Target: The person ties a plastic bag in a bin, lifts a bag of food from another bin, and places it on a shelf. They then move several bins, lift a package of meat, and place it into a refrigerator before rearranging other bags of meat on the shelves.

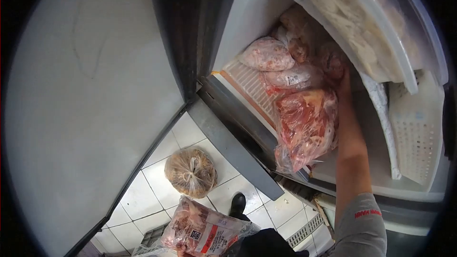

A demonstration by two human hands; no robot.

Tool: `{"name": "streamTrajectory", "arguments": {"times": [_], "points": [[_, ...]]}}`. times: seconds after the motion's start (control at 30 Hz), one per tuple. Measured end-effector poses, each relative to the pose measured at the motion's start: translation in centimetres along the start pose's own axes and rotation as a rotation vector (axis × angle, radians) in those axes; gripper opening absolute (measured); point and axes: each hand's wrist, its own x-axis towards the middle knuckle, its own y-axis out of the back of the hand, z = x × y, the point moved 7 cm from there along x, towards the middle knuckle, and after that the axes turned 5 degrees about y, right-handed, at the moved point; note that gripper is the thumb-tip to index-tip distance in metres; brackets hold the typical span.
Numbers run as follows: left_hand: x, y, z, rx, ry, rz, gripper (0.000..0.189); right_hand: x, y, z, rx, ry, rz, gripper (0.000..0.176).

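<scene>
At the bottom edge, my left hand grips a clear bag of frozen meat with a printed label; little of the hand shows. My right arm reaches into the open freezer. Its hand is beside a dim bag of meat at the back, fingers mostly hidden. Left of that forearm lies a large clear bag of red meat. Behind it are a smaller bag with a white label and a frosty pale-pink bag. Another wrapped piece sits deeper in shadow.
A frosted shelf edge and a clear container of pale food flank my arm on the right, near a white perforated basket. The freezer door stands open at left. A tied bag rests on the tiled floor near a black boot.
</scene>
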Motion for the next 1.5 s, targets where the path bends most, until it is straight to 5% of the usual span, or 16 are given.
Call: {"name": "streamTrajectory", "arguments": {"times": [0.27, 0.5, 0.97, 1.1, 1.27, 1.33, 1.37, 1.5], "points": [[-1.3, -2.3, 1.9, 0.036, -0.013, -0.056, 0.05, 1.7, -5.5, -3.4, -0.367, 0.247, -0.23, 0.055], [-1.0, -1.6, 1.0, 0.044, 0.022, -0.079, 0.048, 5.5, -5.6, -1.0, -1.067, 0.494, -0.032, 0.055], [0.1, -1.5, 0.9, -0.011, -0.008, -0.037, 0.049, 8.8, -9.5, -4.1, -1.364, 0.757, 0.001, 0.056], [1.3, -2.1, -0.5, -0.061, 0.007, 0.073, 0.048, 8.9, -7.8, -4.0, -1.313, 0.71, -0.025, 0.056], [3.9, -3.1, -4.6, -0.203, 0.111, -0.06, 0.042, 8.0, -0.9, -5.5, -1.018, 0.544, 0.017, 0.056], [5.2, -3.7, -5.6, -0.177, -0.018, -0.14, 0.04, 7.2, 1.3, -5.1, -0.906, 0.505, 0.034, 0.056], [6.4, -2.4, -6.7, -0.137, 0.012, -0.208, 0.055, 6.9, 2.0, -4.8, -0.85, 0.497, 0.038, 0.056], [7.3, -8.8, -5.8, -0.146, 0.059, -0.098, 0.062, 5.5, 3.5, -2.9, -0.69, 0.489, 0.044, 0.056]]}}
